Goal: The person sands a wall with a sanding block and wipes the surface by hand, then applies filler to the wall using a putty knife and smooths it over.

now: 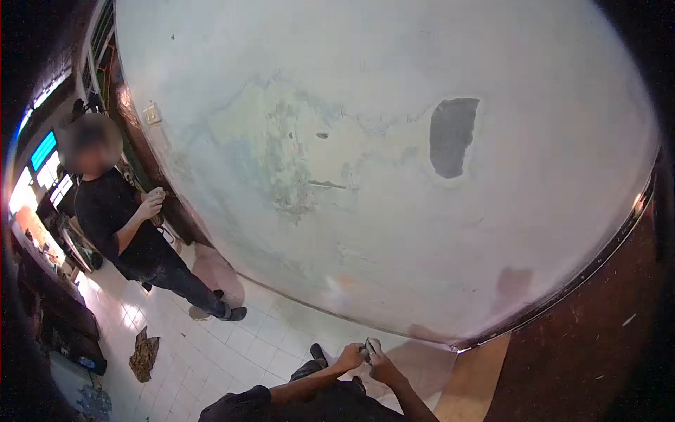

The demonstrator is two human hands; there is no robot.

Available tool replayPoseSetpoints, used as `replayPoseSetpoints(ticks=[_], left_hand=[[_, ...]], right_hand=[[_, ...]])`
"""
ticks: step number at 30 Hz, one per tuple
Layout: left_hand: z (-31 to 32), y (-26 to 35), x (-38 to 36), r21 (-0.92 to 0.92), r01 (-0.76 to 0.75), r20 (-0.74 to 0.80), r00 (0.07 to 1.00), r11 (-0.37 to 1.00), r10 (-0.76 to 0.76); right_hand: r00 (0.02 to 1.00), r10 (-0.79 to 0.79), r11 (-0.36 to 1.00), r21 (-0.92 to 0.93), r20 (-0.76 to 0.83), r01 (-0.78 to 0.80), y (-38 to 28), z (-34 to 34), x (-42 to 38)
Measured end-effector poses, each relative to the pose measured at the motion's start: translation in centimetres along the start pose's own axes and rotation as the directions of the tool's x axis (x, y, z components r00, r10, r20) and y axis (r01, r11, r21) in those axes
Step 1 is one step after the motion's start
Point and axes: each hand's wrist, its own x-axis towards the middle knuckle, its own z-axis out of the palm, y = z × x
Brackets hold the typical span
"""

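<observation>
My left hand (351,356) and my right hand (379,360) are close together in front of my body, low in the view. The fingers of both are bent and closed. Between them shows a small greyish thing (367,350), too small to name. Beyond my hands rises a pale wall (394,232) with a dark grey patch (453,138) on its right part. Further left its surface is greenish and scraped, with small dark holes (322,135).
At the left another person (116,211) in dark clothes stands by the wall, hands together. A crumpled brown cloth or sack (145,354) lies on the white tiled floor (211,352). A switch plate (152,113) sits on the wall. A dark brown surface (576,330) is at the right.
</observation>
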Motion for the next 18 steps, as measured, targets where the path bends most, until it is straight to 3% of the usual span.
replayPoseSetpoints(ticks=[2, 5, 8, 12, 13, 15, 18], left_hand=[[-0.5, 0.5, -0.2, -0.003, 0.025, 0.019, 1.0, 1.0, -0.025], [-1.6, 1.6, -0.4, 0.001, 0.019, 0.015, 1.0, 1.0, -0.019], [-1.6, 1.0, -0.6, 0.016, -0.009, -0.007, 1.0, 1.0, 0.009], [-2.2, -0.2, -0.8, -0.132, 0.026, -0.017, 0.999, 0.991, -0.028], [-2.7, 0.6, -1.7, 0.029, -0.062, -0.159, 0.985, 0.998, 0.066], [-2.9, -0.4, -1.6, -0.264, 0.054, -0.06, 0.996, 0.963, -0.072], [-2.7, -2.4, -0.9, -0.585, 0.229, 0.089, 0.972, 0.778, -0.219]], right_hand=[[0.995, 0.046, 0.998, -0.051, 0.093, -0.041, -0.5, 0.0, -0.3], [0.996, 0.08, 0.997, 0.009, 0.049, -0.081, -1.2, 0.6, -0.4], [0.996, -0.087, 0.963, -0.254, 0.012, 0.088, 1.4, 3.3, -0.4], [0.999, 0.049, 0.989, -0.14, 0.005, -0.048, -1.8, 2.5, 1.4], [0.997, 0.079, 0.991, -0.112, 0.009, -0.078, -1.7, 2.9, 1.7], [0.99, 0.144, 0.989, 0.013, -0.002, -0.144, -1.8, 3.3, 2.7], [0.997, 0.075, 0.995, 0.065, -0.019, -0.074, -3.1, 2.6, 3.7]])
